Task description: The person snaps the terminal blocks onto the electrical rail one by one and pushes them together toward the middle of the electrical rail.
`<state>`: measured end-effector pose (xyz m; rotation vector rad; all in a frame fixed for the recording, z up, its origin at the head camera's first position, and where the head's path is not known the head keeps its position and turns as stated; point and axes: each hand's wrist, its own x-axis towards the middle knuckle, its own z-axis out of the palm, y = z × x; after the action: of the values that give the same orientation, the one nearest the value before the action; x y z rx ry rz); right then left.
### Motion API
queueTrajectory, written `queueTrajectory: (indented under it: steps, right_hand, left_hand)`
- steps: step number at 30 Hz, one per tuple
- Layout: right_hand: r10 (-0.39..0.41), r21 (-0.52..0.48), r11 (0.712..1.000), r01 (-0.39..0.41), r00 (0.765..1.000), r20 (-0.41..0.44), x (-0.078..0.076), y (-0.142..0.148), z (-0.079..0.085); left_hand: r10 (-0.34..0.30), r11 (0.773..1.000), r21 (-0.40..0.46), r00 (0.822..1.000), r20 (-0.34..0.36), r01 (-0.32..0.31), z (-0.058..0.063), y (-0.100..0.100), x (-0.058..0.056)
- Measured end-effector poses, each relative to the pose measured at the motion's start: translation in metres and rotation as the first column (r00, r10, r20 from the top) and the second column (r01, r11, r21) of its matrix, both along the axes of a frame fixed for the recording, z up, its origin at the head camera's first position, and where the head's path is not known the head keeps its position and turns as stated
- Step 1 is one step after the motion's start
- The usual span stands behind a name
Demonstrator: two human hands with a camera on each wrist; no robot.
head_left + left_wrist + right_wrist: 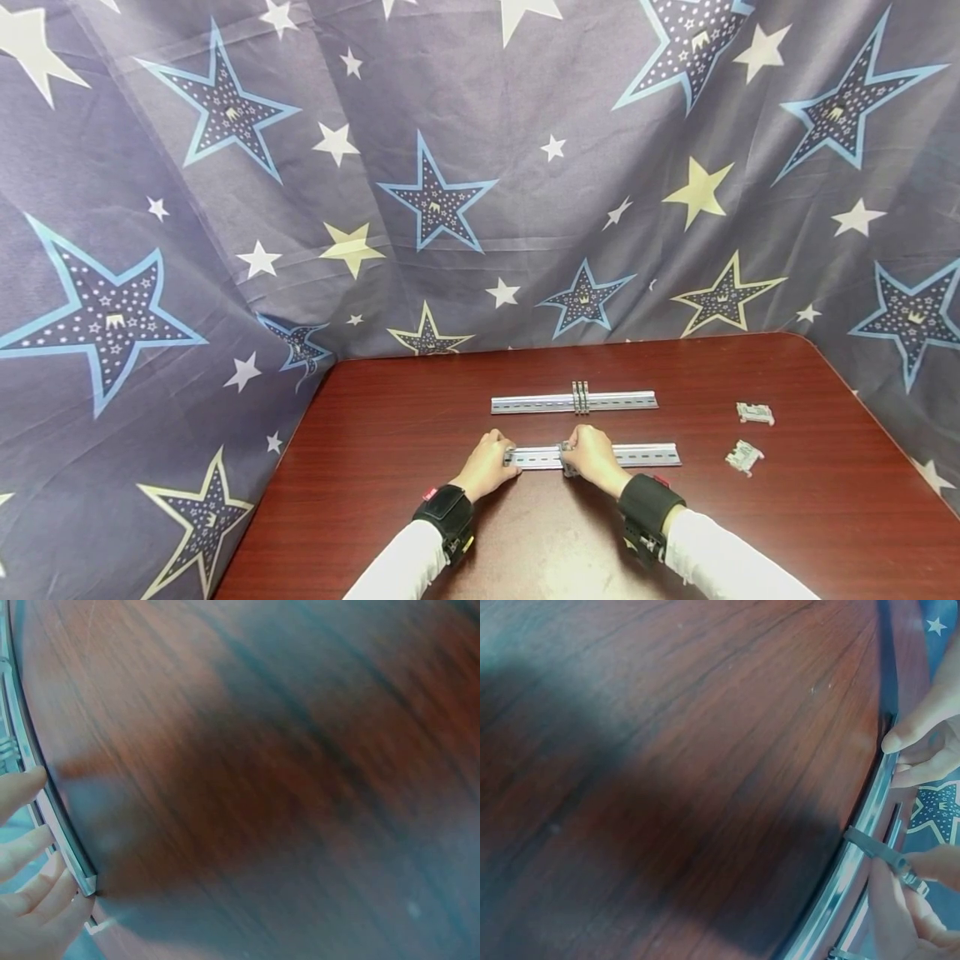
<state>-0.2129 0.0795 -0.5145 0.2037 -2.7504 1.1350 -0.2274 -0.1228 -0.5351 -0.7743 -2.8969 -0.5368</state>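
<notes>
A slotted metal DIN rail lies across the near part of the table. My left hand grips its left end, with the thumb on the near edge and the fingers over the far side. Around the rail's middle, my right hand pinches a thin grey terminal block between thumb and fingers. The block stands crosswise on the rail, one end at the near edge, and the fingers cover part of it.
Behind lies a second DIN rail carrying three upright terminal blocks. Two loose terminal blocks, one farther back and one nearer, lie flat on the right side of the brown table. A star-patterned cloth hangs behind.
</notes>
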Motion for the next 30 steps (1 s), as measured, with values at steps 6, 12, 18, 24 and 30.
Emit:
queueTrajectory:
  steps: [6,12,18,24,30]
  right_hand:
    - [0.003,-0.026,1.0,-0.004,0.999,-0.036,-0.016,-0.001,-0.03]
    - [-0.029,0.017,0.999,0.029,1.0,0.004,0.004,-0.012,0.007]
    - [-0.038,-0.002,0.999,0.038,0.999,0.007,0.001,-0.016,0.006]
    - [-0.041,-0.003,0.999,0.041,0.999,0.016,-0.003,-0.017,0.005]
    - [-0.049,-0.002,0.999,0.049,0.998,0.038,-0.006,-0.017,0.003]
  left_hand:
    - [0.002,1.0,-0.008,1.0,0.01,-0.002,0.002,0.001,-0.001]
    - [-0.004,1.0,-0.013,1.0,0.003,0.004,0.004,0.001,0.0]
    - [-0.01,1.0,-0.01,1.0,-0.001,0.01,0.004,0.001,0.002]
    - [-0.015,1.0,-0.016,1.0,-0.005,0.014,0.005,0.001,0.001]
    - [-0.015,1.0,-0.021,1.0,-0.006,0.015,0.004,0.001,0.001]
